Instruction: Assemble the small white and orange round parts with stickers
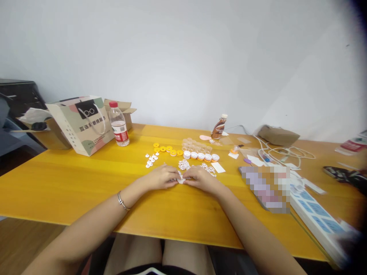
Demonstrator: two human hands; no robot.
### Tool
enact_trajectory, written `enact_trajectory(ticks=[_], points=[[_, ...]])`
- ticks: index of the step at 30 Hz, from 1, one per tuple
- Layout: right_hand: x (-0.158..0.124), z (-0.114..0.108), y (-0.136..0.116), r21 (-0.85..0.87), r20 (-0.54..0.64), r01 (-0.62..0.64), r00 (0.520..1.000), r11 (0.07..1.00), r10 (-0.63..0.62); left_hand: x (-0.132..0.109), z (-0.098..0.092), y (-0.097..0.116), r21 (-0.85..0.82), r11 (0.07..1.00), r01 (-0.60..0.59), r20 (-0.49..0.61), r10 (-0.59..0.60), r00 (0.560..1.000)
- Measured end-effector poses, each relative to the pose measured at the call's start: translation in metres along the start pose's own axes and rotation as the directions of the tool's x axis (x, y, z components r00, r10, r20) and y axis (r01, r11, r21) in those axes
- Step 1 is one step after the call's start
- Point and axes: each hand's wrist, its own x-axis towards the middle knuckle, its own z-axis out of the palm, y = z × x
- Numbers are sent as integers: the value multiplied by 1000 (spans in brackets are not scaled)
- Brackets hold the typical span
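Note:
My left hand (161, 177) and my right hand (200, 178) rest together on the yellow table (86, 179), fingers pinched on one small white plastic piece (181, 180) held between them. A silver bracelet (122, 201) sits on my left wrist. Just beyond my fingers lie loose white toothed pieces (184, 164). To their left are several small white pin-like parts (151, 159). Further back runs a row of yellow rings (167, 148), then white and orange caps (200, 156) and clear rings (194, 144).
A printed paper bag (83, 124), a cardboard box (126, 110) and a water bottle (119, 124) stand at the back left. A brown drink bottle (219, 127) is behind the parts. Right: a blurred flat object (266, 187), white cables (282, 152), a power strip (317, 217).

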Motion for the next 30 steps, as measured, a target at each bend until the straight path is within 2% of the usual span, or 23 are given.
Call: enact_trajectory(ticks=[7,16,30], points=[[0,1,3,-14,-2,38,999,999,-38,0,-1,0,11,1000,-4,-11,4,1000],[1,0,1,-50,0,58,998,997,-58,0,0,0,17,1000,12,27,-13,1000],[-1,6,8,-84,-1,52,999,995,-52,-1,-3,5,59,998,-11,27,9,1000]])
